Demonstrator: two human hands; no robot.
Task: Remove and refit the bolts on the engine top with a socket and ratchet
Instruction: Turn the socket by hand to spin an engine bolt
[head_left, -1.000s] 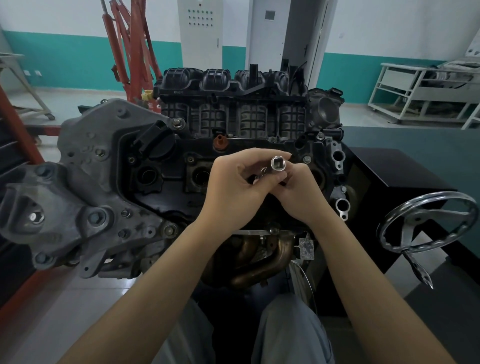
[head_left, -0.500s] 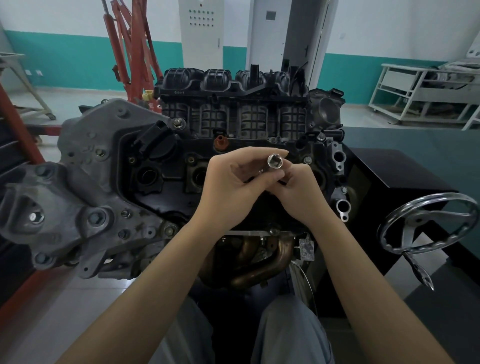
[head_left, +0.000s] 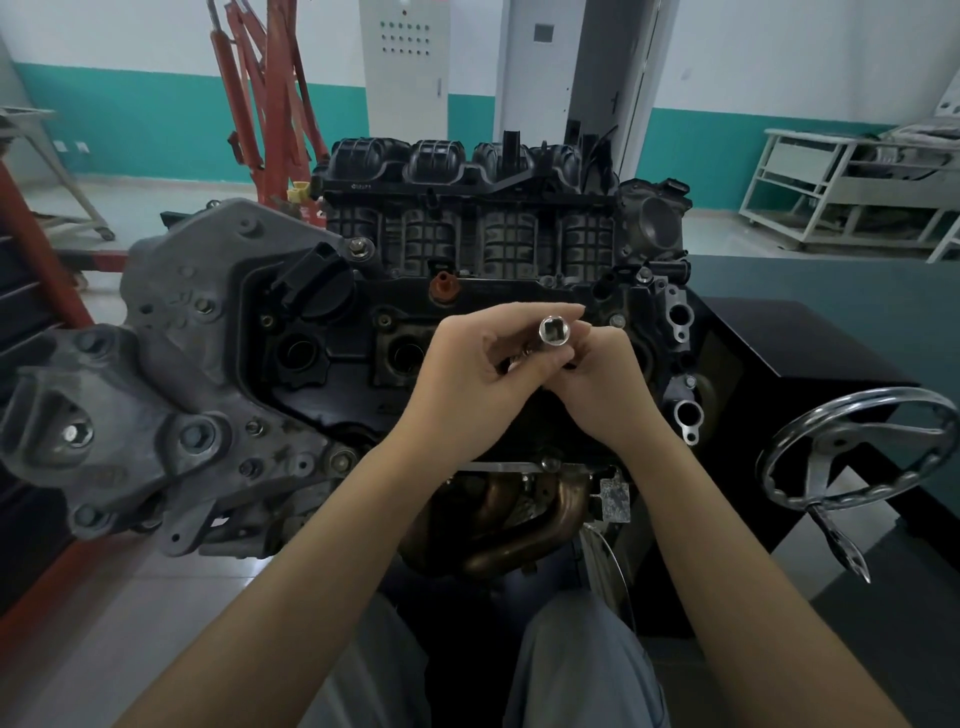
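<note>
A chrome socket (head_left: 554, 331) is held above the black engine top (head_left: 332, 358), its square drive hole facing the camera. My left hand (head_left: 475, 382) pinches the socket between thumb and fingers. My right hand (head_left: 597, 379) curls against it from the right, fingers on the socket's lower part, where a small metal piece, perhaps a bolt, shows. Bolts sit along the cover's edge, one bolt (head_left: 616, 320) just right of my hands. No ratchet is in view.
The engine sits on a stand with a chrome handwheel (head_left: 852, 457) at the right. Its grey timing cover (head_left: 171, 374) juts out at the left, the intake manifold (head_left: 467, 208) behind. A red engine crane (head_left: 265, 98) and a white rack (head_left: 852, 192) stand farther off.
The socket and both hands have barely shifted; the fingers have turned the socket slightly between them.
</note>
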